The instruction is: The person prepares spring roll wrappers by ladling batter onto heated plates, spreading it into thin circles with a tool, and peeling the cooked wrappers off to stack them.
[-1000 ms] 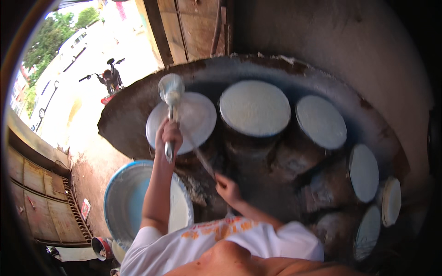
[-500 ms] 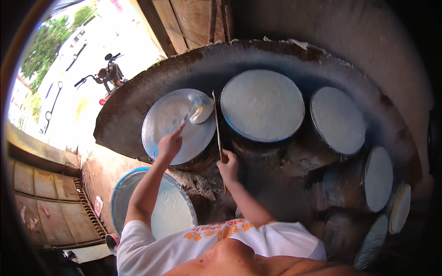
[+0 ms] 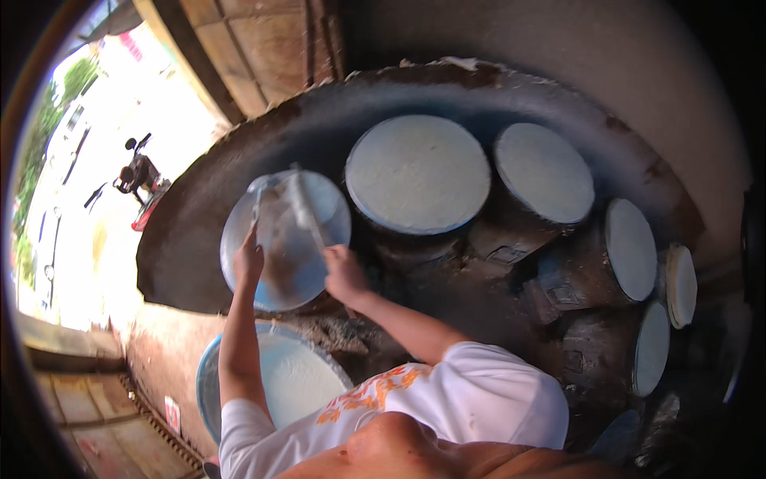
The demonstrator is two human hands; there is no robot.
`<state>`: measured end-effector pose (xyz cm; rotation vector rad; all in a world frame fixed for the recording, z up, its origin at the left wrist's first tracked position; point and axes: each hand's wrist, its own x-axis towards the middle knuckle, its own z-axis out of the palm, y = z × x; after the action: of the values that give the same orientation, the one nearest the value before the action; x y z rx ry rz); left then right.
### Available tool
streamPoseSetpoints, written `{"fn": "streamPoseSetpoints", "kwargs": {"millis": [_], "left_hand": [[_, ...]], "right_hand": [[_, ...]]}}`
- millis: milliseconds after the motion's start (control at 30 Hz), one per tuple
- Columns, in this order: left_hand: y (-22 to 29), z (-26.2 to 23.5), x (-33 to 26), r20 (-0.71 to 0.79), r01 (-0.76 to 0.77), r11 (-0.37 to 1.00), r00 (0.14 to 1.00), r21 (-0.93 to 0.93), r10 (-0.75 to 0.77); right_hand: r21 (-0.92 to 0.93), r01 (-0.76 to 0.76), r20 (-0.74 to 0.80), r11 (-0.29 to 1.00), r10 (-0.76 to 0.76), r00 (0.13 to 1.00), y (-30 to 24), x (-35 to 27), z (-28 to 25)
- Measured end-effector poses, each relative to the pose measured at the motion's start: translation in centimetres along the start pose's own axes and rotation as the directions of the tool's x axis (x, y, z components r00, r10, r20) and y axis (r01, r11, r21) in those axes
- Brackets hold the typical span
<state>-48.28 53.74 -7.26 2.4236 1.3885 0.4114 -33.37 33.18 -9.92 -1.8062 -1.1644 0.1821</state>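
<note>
The left hand (image 3: 249,262) is clenched round the handle of a ladle (image 3: 257,198) whose bowl rests at the far left rim of the nearest round steaming cloth (image 3: 279,255). The right hand (image 3: 345,275) is closed on a thin flat stick (image 3: 303,209) that slants up and away over the middle of the same cloth; the stick shows blurred, so how it meets the surface cannot be told. Both hands sit at the near edge of this cloth, close beside each other.

The cloth under the hands looks wet and greyish, with only a thin shiny film on it, not the even pale layer seen on its neighbours. Judging from that, this round seems at an early stage: batter looks barely spread here, if at all.

Just beyond to the right, a large round (image 3: 417,172) is covered smooth and creamy white, and the next round (image 3: 545,170) likewise. More pale rounds (image 3: 630,249) curve off along the right side of the dark, sooty stove (image 3: 199,247), so those look already coated.

Below the left forearm stands a blue basin (image 3: 209,383) of white batter, well filled
</note>
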Motion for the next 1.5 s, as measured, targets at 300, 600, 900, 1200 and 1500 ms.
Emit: {"fn": "streamPoseSetpoints", "kwargs": {"millis": [300, 600, 900, 1200, 1500], "left_hand": [[0.2, -2.5, -2.0, 0.135, 0.222, 0.866, 0.974, -0.449, -0.180], [-2.8, -5.8, -9.8, 0.476, 0.464, -0.804, 0.839, -0.372, 0.264], [6.2, -6.6, -11.3, 0.145, 0.312, -0.948, 0.943, -0.060, 0.301], [9.7, -3.4, -14.5, 0.127, 0.081, -0.995, 0.989, -0.055, 0.073], [14.8, -5.3, -15.4, 0.225, -0.122, -0.808, 0.927, -0.576, -0.301]], "right_hand": [[-0.044, 0.076, -0.038, 0.996, -0.078, 0.996, 1.9, 1.7, -2.5], [-0.101, 0.160, 0.037, 0.982, -0.157, 0.987, 2.2, 3.4, -2.1], [-0.209, 0.265, 0.058, 0.941, -0.259, 0.964, 6.0, 7.9, -4.0], [0.012, 0.414, 0.499, 0.910, -0.364, 0.786, 2.9, 12.8, 3.4], [0.039, 0.470, 0.362, 0.882, -0.450, 0.816, 7.8, 19.8, -3.7]]}}
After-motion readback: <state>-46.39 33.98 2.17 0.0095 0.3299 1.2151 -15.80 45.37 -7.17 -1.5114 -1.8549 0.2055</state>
